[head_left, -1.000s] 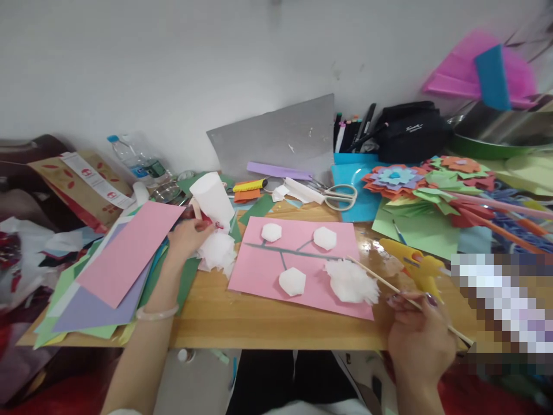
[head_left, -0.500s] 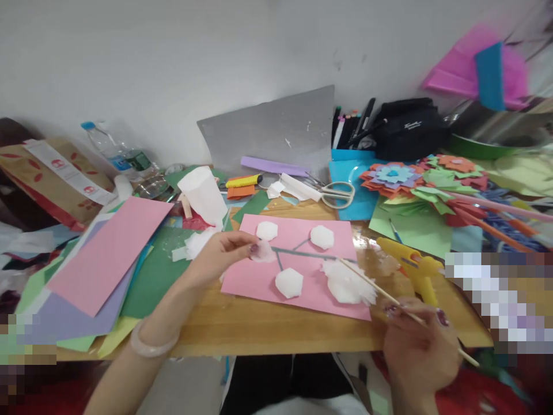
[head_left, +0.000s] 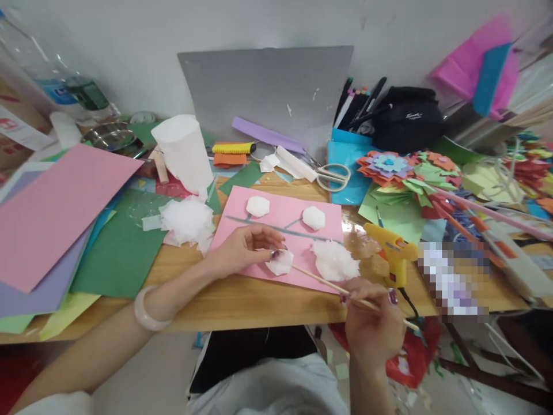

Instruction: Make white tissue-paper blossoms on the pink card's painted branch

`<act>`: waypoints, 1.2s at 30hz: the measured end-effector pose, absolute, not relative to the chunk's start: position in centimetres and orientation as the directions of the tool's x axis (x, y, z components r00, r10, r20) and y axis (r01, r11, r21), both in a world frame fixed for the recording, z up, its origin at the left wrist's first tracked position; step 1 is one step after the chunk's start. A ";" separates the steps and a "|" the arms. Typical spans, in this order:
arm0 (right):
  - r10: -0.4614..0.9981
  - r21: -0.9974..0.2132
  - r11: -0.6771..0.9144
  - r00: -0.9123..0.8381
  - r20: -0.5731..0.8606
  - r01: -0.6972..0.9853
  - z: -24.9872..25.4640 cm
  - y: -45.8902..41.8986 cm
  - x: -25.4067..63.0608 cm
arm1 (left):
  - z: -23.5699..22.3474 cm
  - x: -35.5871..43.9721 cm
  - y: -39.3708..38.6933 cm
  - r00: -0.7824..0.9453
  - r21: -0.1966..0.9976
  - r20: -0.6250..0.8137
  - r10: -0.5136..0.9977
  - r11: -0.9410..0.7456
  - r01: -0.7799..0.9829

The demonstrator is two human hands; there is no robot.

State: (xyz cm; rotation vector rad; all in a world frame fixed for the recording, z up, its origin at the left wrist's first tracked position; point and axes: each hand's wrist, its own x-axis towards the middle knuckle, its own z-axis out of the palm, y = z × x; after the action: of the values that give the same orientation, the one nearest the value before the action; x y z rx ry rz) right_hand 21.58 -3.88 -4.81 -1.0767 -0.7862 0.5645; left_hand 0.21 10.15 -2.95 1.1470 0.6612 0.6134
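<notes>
Over the pink card (head_left: 283, 207), your left hand (head_left: 239, 251) curls, hold unclear; your right hand (head_left: 374, 317) clamps a wooden stick (head_left: 317, 278), apparently dressing a white patch (head_left: 279, 266); light pressing seems needed next.

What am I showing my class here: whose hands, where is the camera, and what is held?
No machine: these are one person's bare hands, seen from a camera worn on the head, looking forward and down. The right hand holds a thin stick, its tip by the lower-left white shape; the left hand is there too, its grip unclear. On the wooden table lie the pink card bearing that shape, white tissue, coloured paper and a yellow glue gun.
</notes>
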 end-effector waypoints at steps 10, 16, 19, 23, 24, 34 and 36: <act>0.747 -0.928 0.371 0.602 0.282 -0.025 -4.0 -4.5 21.5 | -2.9 0.6 9.4 0.695 0.952 -0.182 0.696 0.302 -0.053; 0.746 -0.928 0.372 0.594 0.302 0.004 -3.6 -4.4 21.8 | -3.2 0.6 9.3 0.721 0.932 -0.181 0.669 0.350 -0.090; 0.727 -0.925 0.380 0.610 0.316 0.026 -3.5 -4.4 21.7 | -3.2 0.6 9.3 0.732 0.927 -0.177 0.658 0.361 -0.101; 0.723 -0.928 0.372 0.617 0.310 0.030 -3.6 -4.5 21.5 | -3.1 0.6 9.2 0.747 0.927 -0.185 0.639 0.366 -0.084; 0.726 -0.928 0.370 0.613 0.311 0.032 -3.6 -4.5 21.4 | -3.0 0.6 9.1 0.747 0.925 -0.192 0.636 0.371 -0.079; 0.692 -0.925 0.372 0.639 0.336 0.083 -3.3 -4.6 21.3 | -2.6 0.6 8.9 0.750 0.916 -0.207 0.629 0.394 -0.078; 0.659 -0.917 0.387 0.666 0.350 0.099 -3.2 -4.5 21.7 | -2.8 0.6 9.0 0.749 0.920 -0.190 0.635 0.382 -0.090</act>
State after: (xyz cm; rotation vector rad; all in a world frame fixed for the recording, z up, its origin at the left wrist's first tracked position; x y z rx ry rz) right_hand 21.69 -4.53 -3.17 -1.1392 -0.7948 0.4084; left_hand 0.65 8.97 -2.75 1.0907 0.5803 0.4965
